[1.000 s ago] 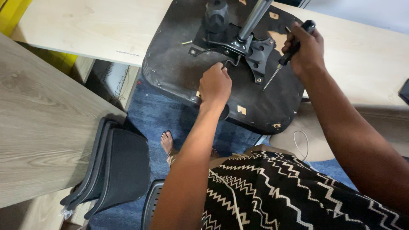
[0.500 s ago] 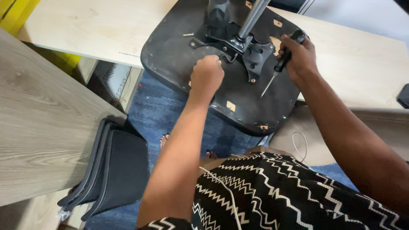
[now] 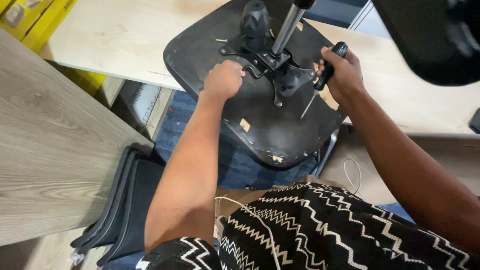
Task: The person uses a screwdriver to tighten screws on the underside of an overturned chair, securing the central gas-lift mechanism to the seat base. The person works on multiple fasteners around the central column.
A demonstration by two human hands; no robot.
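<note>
Now left hand [image 3: 222, 80] fisted on chair seat [image 3: 260, 125], right hand [image 3: 345, 75] fingers grasping screwdriver [image 3: 322, 80]

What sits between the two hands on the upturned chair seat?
In the head view, the black metal mechanism plate with its silver gas cylinder lies between the left hand and the right hand, which holds a screwdriver.

A light wooden table [image 3: 125, 35] holds a black chair seat [image 3: 260, 125], turned upside down. Part of the seat hangs over the table's edge. A small screw [image 3: 221, 40] lies on the seat.
</note>
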